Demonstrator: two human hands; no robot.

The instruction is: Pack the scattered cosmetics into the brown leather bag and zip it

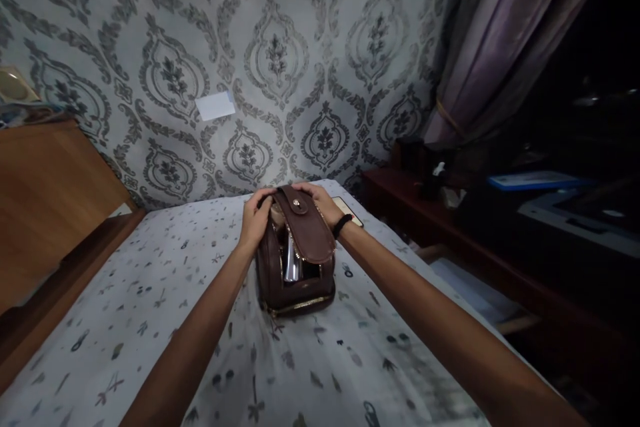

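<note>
A small brown bag [274, 273] sits on the patterned bedsheet, its gold zip undone along the side of the top flap [315, 233]. Through the gap shows a clear, shiny item [293, 265] that I cannot identify, with something beige above it. My left hand [256, 217] grips the bag's far left side, thumb near the opening. Around the far right end, by the snap button [297, 203], my right hand [320, 201] is closed on the bag; some of its fingers are hidden behind it. A second zip [303, 305] runs along the near bottom edge.
Under the bag spreads a white patterned sheet [200, 293]. Beyond my right wrist lies a flat, dark-edged object [349, 210]. A wooden headboard [45, 193] stands left, and a dark red ledge [400, 193] runs along the right. Patterned wallpaper covers the wall behind.
</note>
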